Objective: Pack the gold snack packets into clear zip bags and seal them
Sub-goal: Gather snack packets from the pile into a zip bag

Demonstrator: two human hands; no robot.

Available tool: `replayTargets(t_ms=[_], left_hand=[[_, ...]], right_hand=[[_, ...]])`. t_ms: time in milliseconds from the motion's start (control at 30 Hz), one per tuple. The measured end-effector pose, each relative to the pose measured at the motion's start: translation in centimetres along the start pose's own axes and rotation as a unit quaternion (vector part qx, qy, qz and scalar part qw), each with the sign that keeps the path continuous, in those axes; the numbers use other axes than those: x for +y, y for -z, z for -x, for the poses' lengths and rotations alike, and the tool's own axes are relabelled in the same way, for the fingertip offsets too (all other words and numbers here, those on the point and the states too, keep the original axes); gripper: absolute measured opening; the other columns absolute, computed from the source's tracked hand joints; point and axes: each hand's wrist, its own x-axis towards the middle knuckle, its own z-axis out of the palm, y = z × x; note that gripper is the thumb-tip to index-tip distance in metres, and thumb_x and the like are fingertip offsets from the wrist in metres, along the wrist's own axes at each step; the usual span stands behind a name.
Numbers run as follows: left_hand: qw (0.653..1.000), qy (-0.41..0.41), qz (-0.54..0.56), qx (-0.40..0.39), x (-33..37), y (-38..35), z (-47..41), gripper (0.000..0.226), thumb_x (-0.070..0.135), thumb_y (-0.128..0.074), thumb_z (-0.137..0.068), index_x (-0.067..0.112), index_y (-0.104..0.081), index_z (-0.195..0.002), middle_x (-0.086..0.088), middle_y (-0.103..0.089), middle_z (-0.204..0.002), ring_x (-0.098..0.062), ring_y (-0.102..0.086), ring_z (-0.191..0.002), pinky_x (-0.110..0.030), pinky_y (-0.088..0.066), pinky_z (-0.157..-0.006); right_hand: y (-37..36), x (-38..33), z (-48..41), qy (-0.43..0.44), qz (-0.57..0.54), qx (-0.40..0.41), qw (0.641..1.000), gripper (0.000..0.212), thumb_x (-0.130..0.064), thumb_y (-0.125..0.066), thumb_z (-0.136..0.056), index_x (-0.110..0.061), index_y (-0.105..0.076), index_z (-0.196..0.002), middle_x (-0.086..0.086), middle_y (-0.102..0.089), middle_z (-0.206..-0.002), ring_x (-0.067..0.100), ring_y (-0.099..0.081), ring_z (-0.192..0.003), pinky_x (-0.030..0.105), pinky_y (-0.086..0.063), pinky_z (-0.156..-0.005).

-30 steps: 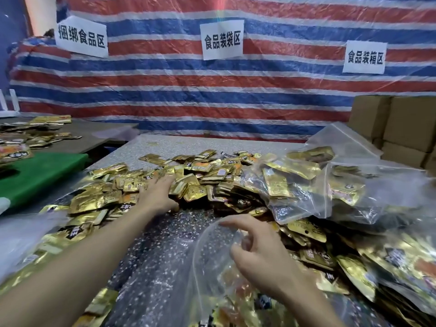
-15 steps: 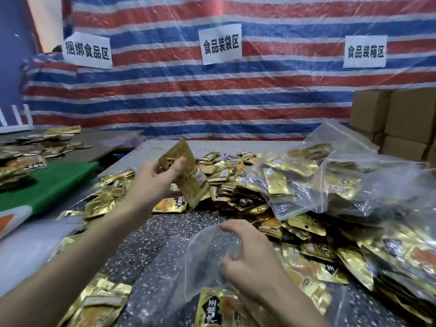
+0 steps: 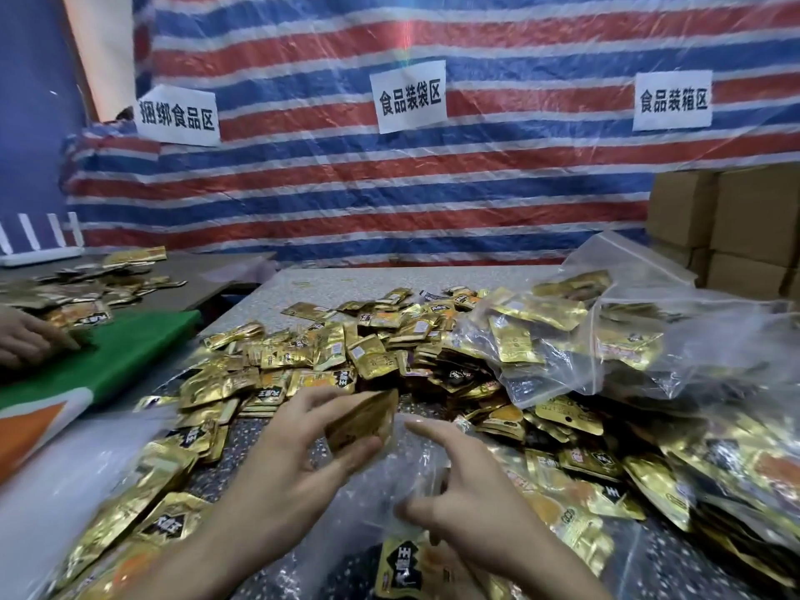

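Observation:
A big heap of gold snack packets (image 3: 355,352) covers the speckled table (image 3: 329,283). My left hand (image 3: 303,452) grips a gold packet (image 3: 363,420) at the mouth of a clear zip bag (image 3: 415,478) lying in front of me. My right hand (image 3: 459,500) pinches the bag's rim and holds it apart. A few packets (image 3: 402,565) lie inside that bag. On the right, filled clear zip bags (image 3: 575,339) are piled up.
Cardboard boxes (image 3: 731,227) are stacked at the back right. A green mat (image 3: 130,352) lies to the left, where another person's hand (image 3: 30,339) rests by more packets. A striped tarp with paper signs hangs behind. More clear plastic (image 3: 56,487) lies at the near left.
My left hand picked a packet off the heap, lifted it and brought it down and right to the bag mouth. My right hand stayed at the bag's rim.

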Motion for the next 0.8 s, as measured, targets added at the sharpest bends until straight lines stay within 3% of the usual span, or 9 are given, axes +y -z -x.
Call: replayTargets(t_ms=[67, 133, 200, 300, 467, 533, 600, 667, 800], left_hand=[[0.997, 0.030, -0.062, -0.031, -0.4, 0.3, -0.1, 0.035, 0.051, -0.064, -0.080, 0.064, -0.055, -0.111, 0.025, -0.050, -0.137, 0.000, -0.050, -0.122, -0.041, -0.044, -0.107], [0.995, 0.052, -0.031, -0.077, -0.6, 0.8, -0.5, 0.052, 0.030, -0.076, -0.083, 0.063, -0.057, -0.119, 0.016, -0.066, -0.121, -0.006, -0.066, -0.097, -0.040, -0.056, -0.090], [0.988, 0.077, -0.011, -0.135, -0.2, 1.5, -0.8, 0.076, 0.011, -0.083, -0.076, 0.058, -0.052, -0.127, 0.004, -0.069, -0.106, -0.013, -0.071, -0.077, -0.032, -0.059, -0.068], [0.985, 0.073, 0.003, -0.158, 0.8, 3.0, -1.9, 0.080, 0.001, -0.088, -0.066, 0.047, -0.057, -0.124, -0.001, -0.071, -0.101, -0.016, -0.071, -0.078, -0.034, -0.060, -0.068], [0.969, 0.065, 0.141, -0.193, 1.3, 5.0, -4.4, 0.041, 0.027, -0.090, -0.067, 0.029, -0.074, -0.105, -0.005, -0.074, -0.105, -0.025, -0.073, -0.089, -0.032, -0.061, -0.071], [0.964, 0.086, 0.202, -0.148, 0.4, 4.7, -6.0, 0.042, 0.044, -0.085, -0.072, 0.020, -0.075, -0.105, -0.009, -0.074, -0.105, -0.025, -0.070, -0.078, -0.028, -0.058, -0.058], [0.960, 0.119, 0.239, -0.079, -1.8, 3.7, -8.2, 0.043, 0.047, -0.078, -0.078, 0.013, -0.074, -0.105, -0.011, -0.074, -0.104, -0.024, -0.069, -0.075, -0.028, -0.056, -0.058], [0.981, 0.132, 0.142, -0.013, -4.8, 2.2, -10.7, 0.030, 0.036, -0.071, -0.084, 0.015, -0.072, -0.106, -0.006, -0.075, -0.103, -0.021, -0.070, -0.083, -0.028, -0.055, -0.069], [0.988, 0.125, -0.093, -0.014, -11.2, -1.2, -14.3, 0.026, 0.025, -0.069, -0.091, 0.017, -0.065, -0.116, -0.003, -0.066, -0.118, -0.016, -0.062, -0.105, -0.035, -0.052, -0.092]], right_hand=[[0.1, 0.3, 0.0, 0.003, -0.045, 0.000, 0.999, 0.069, -0.013, -0.080, -0.063, -0.040, -0.057, -0.122, -0.002, -0.068, -0.113, 0.020, -0.073, -0.090, 0.034, -0.061, -0.075], [0.2, 0.3, 0.0, 0.019, -0.081, 0.009, 0.996, 0.070, -0.004, -0.080, -0.065, -0.033, -0.060, -0.126, -0.001, -0.070, -0.113, 0.022, -0.073, -0.093, 0.041, -0.062, -0.077], [0.2, 0.3, 0.1, 0.035, -0.117, 0.012, 0.992, 0.072, -0.002, -0.081, -0.065, -0.033, -0.060, -0.127, -0.004, -0.070, -0.118, 0.020, -0.073, -0.094, 0.032, -0.060, -0.070], [0.3, 0.0, 0.1, 0.076, -0.134, 0.040, 0.987, 0.067, -0.006, -0.081, -0.066, -0.037, -0.064, -0.123, -0.006, -0.068, -0.120, 0.026, -0.073, -0.086, 0.030, -0.054, -0.057], [0.6, -0.3, 0.3, 0.122, -0.189, 0.039, 0.974, 0.063, 0.001, -0.076, -0.069, -0.034, -0.068, -0.120, -0.009, -0.068, -0.123, 0.022, -0.074, -0.087, 0.024, -0.055, -0.053], [0.7, 0.1, 0.2, 0.107, -0.183, 0.050, 0.976, 0.068, -0.003, -0.079, -0.066, -0.039, -0.066, -0.123, -0.011, -0.068, -0.123, 0.020, -0.073, -0.085, 0.025, -0.056, -0.058], [0.9, 0.5, 0.1, 0.079, -0.184, 0.059, 0.978, 0.071, -0.005, -0.080, -0.066, -0.042, -0.060, -0.123, -0.002, -0.073, -0.110, 0.016, -0.071, -0.070, 0.025, -0.054, -0.054], [1.0, 0.9, 0.2, 0.067, -0.174, 0.044, 0.981, 0.070, 0.002, -0.079, -0.072, -0.040, -0.056, -0.123, -0.003, -0.075, -0.100, 0.011, -0.068, -0.056, 0.023, -0.052, -0.049], [1.1, 1.4, 0.2, 0.059, -0.155, 0.037, 0.985, 0.072, -0.003, -0.077, -0.074, -0.039, -0.053, -0.131, 0.000, -0.068, -0.111, 0.014, -0.073, -0.068, 0.021, -0.053, -0.052]])
